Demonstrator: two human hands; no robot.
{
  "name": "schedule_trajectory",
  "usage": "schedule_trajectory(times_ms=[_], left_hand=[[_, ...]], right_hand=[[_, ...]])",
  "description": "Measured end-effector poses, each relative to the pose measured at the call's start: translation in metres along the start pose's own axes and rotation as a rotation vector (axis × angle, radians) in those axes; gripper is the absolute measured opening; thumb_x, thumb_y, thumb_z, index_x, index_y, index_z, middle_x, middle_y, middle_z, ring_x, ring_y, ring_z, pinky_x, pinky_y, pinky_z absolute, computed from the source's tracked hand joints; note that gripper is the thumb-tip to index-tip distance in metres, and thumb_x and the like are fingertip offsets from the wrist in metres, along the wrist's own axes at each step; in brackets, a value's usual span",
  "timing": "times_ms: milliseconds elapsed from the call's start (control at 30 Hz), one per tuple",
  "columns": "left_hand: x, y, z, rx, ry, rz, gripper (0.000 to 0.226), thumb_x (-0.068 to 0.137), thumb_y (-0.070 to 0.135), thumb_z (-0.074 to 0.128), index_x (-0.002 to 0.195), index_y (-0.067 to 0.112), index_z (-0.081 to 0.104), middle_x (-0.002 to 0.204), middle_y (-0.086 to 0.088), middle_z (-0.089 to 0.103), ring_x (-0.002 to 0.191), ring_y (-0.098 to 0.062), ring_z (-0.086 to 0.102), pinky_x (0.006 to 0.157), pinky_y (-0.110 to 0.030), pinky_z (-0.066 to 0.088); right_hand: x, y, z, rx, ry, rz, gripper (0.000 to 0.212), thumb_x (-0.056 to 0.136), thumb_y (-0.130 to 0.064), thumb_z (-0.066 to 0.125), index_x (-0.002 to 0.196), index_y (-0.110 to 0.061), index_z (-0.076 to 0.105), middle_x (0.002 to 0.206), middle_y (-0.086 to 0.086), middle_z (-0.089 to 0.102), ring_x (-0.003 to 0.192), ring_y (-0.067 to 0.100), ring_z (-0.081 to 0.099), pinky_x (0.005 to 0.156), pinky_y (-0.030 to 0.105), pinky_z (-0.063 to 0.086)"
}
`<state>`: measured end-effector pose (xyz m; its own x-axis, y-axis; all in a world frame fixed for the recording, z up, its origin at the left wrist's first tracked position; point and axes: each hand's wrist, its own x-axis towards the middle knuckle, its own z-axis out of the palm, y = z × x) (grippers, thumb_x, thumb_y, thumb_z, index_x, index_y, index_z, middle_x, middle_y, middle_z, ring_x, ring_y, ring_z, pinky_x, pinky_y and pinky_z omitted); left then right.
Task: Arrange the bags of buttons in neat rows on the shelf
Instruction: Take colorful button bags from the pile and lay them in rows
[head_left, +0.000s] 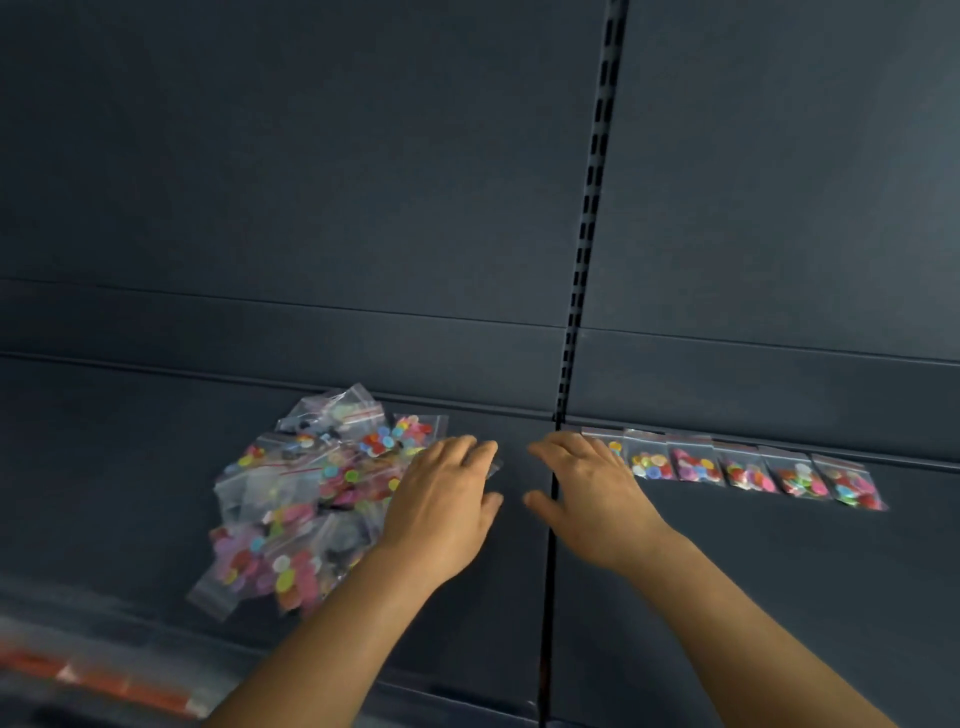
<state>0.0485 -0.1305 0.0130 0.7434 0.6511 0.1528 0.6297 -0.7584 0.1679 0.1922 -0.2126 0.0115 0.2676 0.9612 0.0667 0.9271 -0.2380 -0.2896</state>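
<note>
A loose pile of small clear zip bags of coloured buttons (306, 493) lies on the dark shelf (727, 571), left of centre. A neat row of several button bags (748, 470) runs along the shelf's back edge on the right. My left hand (441, 499) is palm down at the pile's right edge, fingers curled over a clear bag (494, 466) whose corner shows past my fingertips. My right hand (587, 488) is palm down with fingers apart at the row's left end, partly covering the leftmost bag (614, 447).
A slotted upright rail (592, 208) runs down the dark back panel, and a seam continues across the shelf between my hands. A red price strip (104, 680) marks the shelf's front edge at lower left.
</note>
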Motion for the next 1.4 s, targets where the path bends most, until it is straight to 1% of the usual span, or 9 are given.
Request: schedule_trajectory(times_ms=[200,533,667,800,933,1033,1100,1300,1400], left_hand=[[0.005,-0.059,-0.001,-0.007,-0.029,-0.039,0.051,0.100,0.033,0.037,0.147,0.017,0.026,0.152,0.000,0.031,0.139,-0.018,0.027,0.114,-0.031,0.020],[0.036,-0.102,0.009,-0.063,-0.112,0.042,0.045,0.100,0.025,0.040,0.144,0.017,0.035,0.148,-0.001,0.039,0.136,-0.019,0.033,0.114,-0.034,0.026],[0.049,-0.100,0.012,-0.058,-0.111,0.125,0.044,0.100,0.026,0.038,0.143,0.016,0.037,0.146,-0.002,0.042,0.134,-0.020,0.035,0.112,-0.032,0.026],[0.062,-0.100,0.016,-0.040,-0.129,0.149,0.041,0.101,0.025,0.037,0.140,0.015,0.041,0.145,-0.002,0.044,0.130,-0.023,0.039,0.110,-0.035,0.030],[0.065,-0.103,0.019,-0.069,-0.116,0.168,0.033,0.098,0.027,0.040,0.123,0.017,0.059,0.131,-0.002,0.056,0.119,-0.024,0.047,0.101,-0.036,0.038],[0.058,-0.098,0.020,-0.137,-0.140,0.241,0.036,0.088,0.047,0.054,0.111,0.022,0.066,0.125,0.002,0.056,0.120,-0.019,0.043,0.101,-0.032,0.034],[0.054,-0.093,0.022,-0.128,-0.157,0.243,0.043,0.081,0.055,0.061,0.109,0.022,0.065,0.124,0.003,0.053,0.121,-0.017,0.040,0.101,-0.029,0.033],[0.052,-0.089,0.020,-0.300,-0.099,0.118,0.010,0.081,0.032,0.070,0.082,0.022,0.069,0.100,0.004,0.059,0.107,-0.017,0.043,0.085,-0.025,0.034],[0.051,-0.091,0.016,-0.363,-0.051,0.045,0.005,0.084,0.023,0.066,0.084,0.019,0.069,0.083,0.010,0.059,0.102,-0.016,0.049,0.080,-0.025,0.039]], right_hand=[[0.029,-0.043,0.024,0.034,-0.046,0.044,0.051,0.095,-0.039,0.045,0.143,-0.022,0.035,0.147,-0.003,0.036,0.135,0.020,0.031,0.112,0.034,0.025],[0.055,-0.054,0.051,0.121,-0.037,0.321,0.042,0.094,-0.031,0.049,0.134,-0.019,0.048,0.131,0.006,0.048,0.124,0.028,0.039,0.101,0.033,0.035],[0.060,-0.052,0.052,0.183,0.014,0.383,0.031,0.088,-0.030,0.058,0.114,-0.012,0.058,0.115,0.012,0.055,0.110,0.032,0.049,0.088,0.030,0.039],[0.066,-0.052,0.052,0.206,0.028,0.458,0.026,0.087,-0.031,0.061,0.102,-0.010,0.060,0.106,0.013,0.056,0.098,0.031,0.054,0.070,0.025,0.033],[0.073,-0.051,0.053,0.242,0.034,0.484,0.022,0.086,-0.029,0.062,0.102,-0.015,0.066,0.102,0.007,0.064,0.093,0.025,0.059,0.067,0.025,0.037],[0.076,-0.049,0.054,0.276,0.033,0.475,0.009,0.086,-0.020,0.059,0.090,-0.019,0.067,0.099,0.004,0.066,0.090,0.022,0.060,0.067,0.024,0.041],[0.076,-0.048,0.054,0.284,0.039,0.457,0.009,0.085,-0.017,0.056,0.081,-0.023,0.062,0.097,0.004,0.065,0.087,0.022,0.059,0.066,0.025,0.040],[0.071,-0.042,0.050,0.347,0.102,0.416,0.011,0.091,-0.015,0.049,0.085,-0.020,0.056,0.078,-0.003,0.061,0.074,0.017,0.057,0.061,0.026,0.042],[0.067,-0.038,0.048,0.364,0.118,0.430,0.010,0.092,-0.014,0.049,0.091,-0.018,0.058,0.077,-0.006,0.059,0.074,0.015,0.056,0.056,0.023,0.041]])
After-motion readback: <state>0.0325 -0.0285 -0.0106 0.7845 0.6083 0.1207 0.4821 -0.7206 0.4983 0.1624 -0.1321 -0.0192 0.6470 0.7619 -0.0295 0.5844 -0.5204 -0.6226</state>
